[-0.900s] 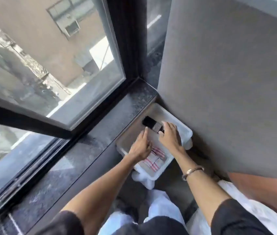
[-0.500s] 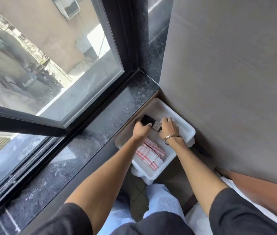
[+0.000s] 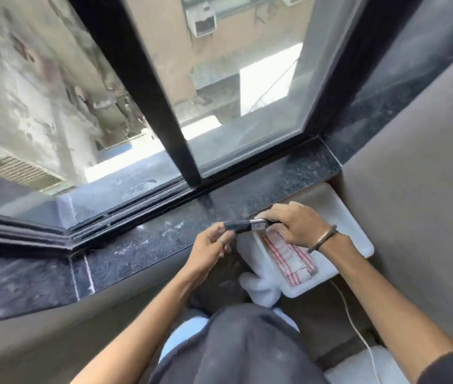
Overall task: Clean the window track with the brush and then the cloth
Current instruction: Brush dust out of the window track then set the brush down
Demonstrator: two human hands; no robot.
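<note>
A small brush with black bristles and a metal ferrule is lifted just above the left rim of a white tray. My right hand grips its handle end. My left hand touches the bristle end with its fingertips. A folded white cloth with red stripes lies in the tray under my right wrist. The black window track runs along the bottom of the window, left of my hands, beyond the dark granite sill.
A grey wall rises right of the tray. The sliding window's black frame bar stands over the track. A white stool carries the tray. A white cable runs down the floor at the right.
Both hands have lifted the brush out of the tray and brought it toward the sill. My view has swung left and up toward the window track.
</note>
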